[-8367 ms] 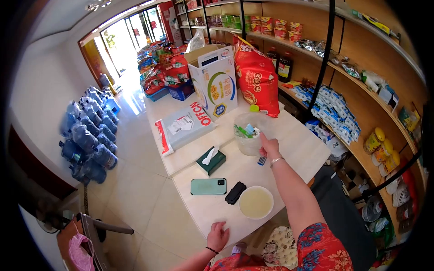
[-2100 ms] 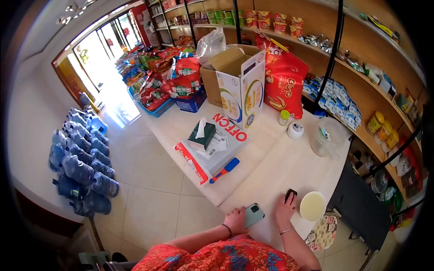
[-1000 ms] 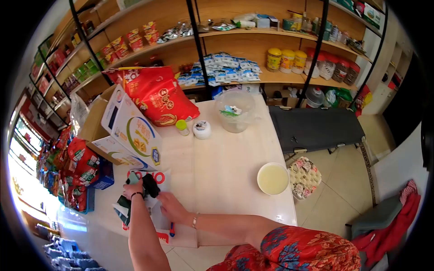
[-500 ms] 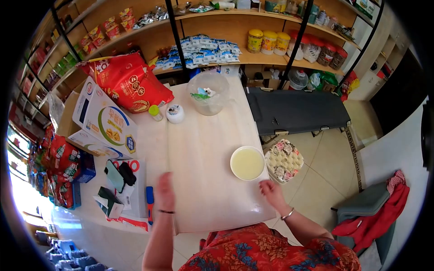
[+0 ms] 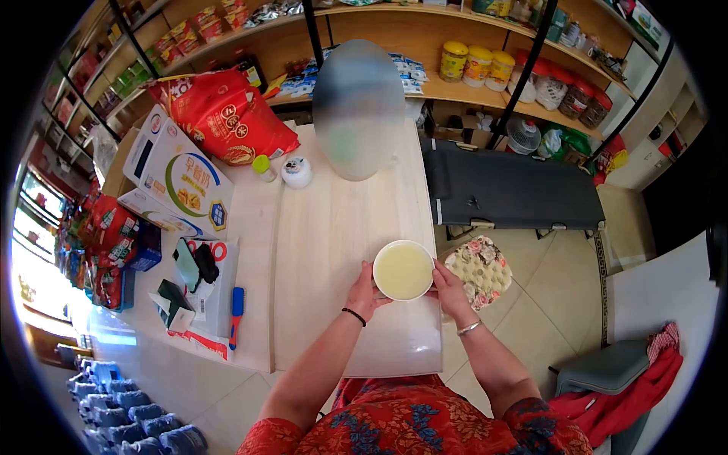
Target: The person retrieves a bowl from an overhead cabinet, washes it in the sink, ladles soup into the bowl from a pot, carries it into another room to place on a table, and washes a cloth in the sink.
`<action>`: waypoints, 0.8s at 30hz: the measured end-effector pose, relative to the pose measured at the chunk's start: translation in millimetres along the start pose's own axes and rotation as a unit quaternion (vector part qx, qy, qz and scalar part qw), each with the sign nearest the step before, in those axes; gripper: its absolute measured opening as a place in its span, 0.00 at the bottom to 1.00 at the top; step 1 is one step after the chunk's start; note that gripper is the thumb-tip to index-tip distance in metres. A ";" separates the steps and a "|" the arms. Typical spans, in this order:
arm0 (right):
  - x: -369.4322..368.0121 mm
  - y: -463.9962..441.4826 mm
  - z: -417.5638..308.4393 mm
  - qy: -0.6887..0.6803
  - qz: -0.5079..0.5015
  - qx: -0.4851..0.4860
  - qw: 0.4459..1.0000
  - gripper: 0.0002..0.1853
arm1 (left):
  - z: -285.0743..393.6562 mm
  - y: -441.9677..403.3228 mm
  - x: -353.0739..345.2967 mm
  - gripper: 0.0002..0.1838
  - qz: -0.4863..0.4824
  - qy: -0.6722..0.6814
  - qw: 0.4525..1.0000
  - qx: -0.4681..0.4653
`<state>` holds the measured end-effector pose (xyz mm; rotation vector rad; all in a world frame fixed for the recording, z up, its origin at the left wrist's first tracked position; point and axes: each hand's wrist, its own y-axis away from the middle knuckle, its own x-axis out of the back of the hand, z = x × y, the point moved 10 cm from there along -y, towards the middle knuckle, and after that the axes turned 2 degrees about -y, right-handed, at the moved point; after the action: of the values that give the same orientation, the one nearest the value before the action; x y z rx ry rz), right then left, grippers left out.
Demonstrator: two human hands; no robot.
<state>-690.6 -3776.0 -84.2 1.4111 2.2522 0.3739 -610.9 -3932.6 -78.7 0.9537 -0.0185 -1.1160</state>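
Bright daylight enters at the left edge, bleaching the glass doorway (image 5: pixel 32 280) and glaring off the pale tiled floor (image 5: pixel 136 356), lower left. Fisheye distortion bends the brown wooden shelves (image 5: pixel 455 95); corners go black. A grey oval patch (image 5: pixel 360 110), upper centre, is smeared; the round white bowl (image 5: pixel 403 271) looks crisp.

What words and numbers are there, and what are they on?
"早餐奶": on the white box.
"O", in red: on the grey package; its other letters are partly covered.
Too small or blurred: writing on the red bag and shelf goods.
No readable numbers; I see nothing on the bowl.
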 end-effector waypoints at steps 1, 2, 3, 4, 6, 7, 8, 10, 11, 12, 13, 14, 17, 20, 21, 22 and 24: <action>0.0 -1.3 -1.0 0.009 -0.006 0.011 1.000 0.23 | -1.0 0.9 0.1 0.34 0.004 0.003 1.000 -0.001; -0.9 -1.8 -3.0 0.018 -0.012 0.022 1.000 0.23 | -1.6 2.0 0.8 0.34 0.008 0.005 1.000 -0.005; -2.0 -1.9 -2.2 0.021 -0.017 0.019 0.999 0.23 | -2.5 3.6 1.9 0.34 0.014 0.008 1.000 -0.010; -3.8 -1.5 -2.1 0.028 -0.022 0.018 0.999 0.23 | -3.3 6.0 2.8 0.34 0.019 0.013 1.000 -0.011; -9.4 -0.9 -2.1 0.038 -0.034 0.015 0.999 0.22 | -2.1 10.7 5.4 0.35 0.026 0.004 0.999 -0.019; -11.3 0.3 -1.7 0.047 -0.036 0.019 0.998 0.22 | -3.6 11.9 8.5 0.35 0.031 0.009 0.999 -0.021; -14.0 1.8 -2.0 0.055 -0.038 0.022 0.998 0.22 | -5.0 13.0 12.4 0.36 0.036 0.001 0.999 -0.030; -22.7 5.9 -0.2 0.050 -0.046 0.014 0.998 0.22 | -9.8 17.3 21.6 0.37 0.048 -0.003 0.998 -0.040; -27.6 7.6 1.7 0.043 -0.049 0.009 0.998 0.22 | -10.9 20.4 26.0 0.37 0.055 -0.019 0.997 -0.049; -33.3 9.3 4.8 0.045 -0.058 0.005 0.997 0.22 | -12.1 24.9 31.0 0.37 0.063 -0.035 0.996 -0.058; -38.2 10.7 6.2 0.053 -0.063 0.009 0.997 0.21 | -14.3 30.2 36.8 0.37 0.071 -0.030 0.995 -0.060; -43.2 12.0 7.8 0.062 -0.068 0.014 0.996 0.21 | -13.0 37.3 41.3 0.37 0.082 -0.035 0.994 -0.070; -63.2 15.5 21.8 0.041 -0.099 0.011 0.994 0.21 | -13.6 55.9 59.0 0.37 0.111 -0.037 0.989 -0.092; -87.3 22.8 32.6 0.033 -0.129 -0.012 0.991 0.21 | -14.9 77.8 77.9 0.38 0.139 -0.033 0.985 -0.101; -94.4 23.9 36.1 0.034 -0.132 -0.013 0.991 0.21 | -15.2 84.3 85.4 0.38 0.151 -0.031 0.983 -0.101; -102.4 25.2 41.1 0.038 -0.140 -0.015 0.989 0.21 | -17.2 88.7 92.9 0.38 0.154 -0.029 0.982 -0.102; -117.2 27.1 51.0 0.043 -0.150 -0.018 0.988 0.21 | -23.1 99.3 112.5 0.38 0.186 -0.006 0.978 -0.096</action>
<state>-599.9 -3870.0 -88.6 1.0319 2.4662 0.3787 -471.9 -3993.6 -76.5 0.7338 -0.0930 -0.7619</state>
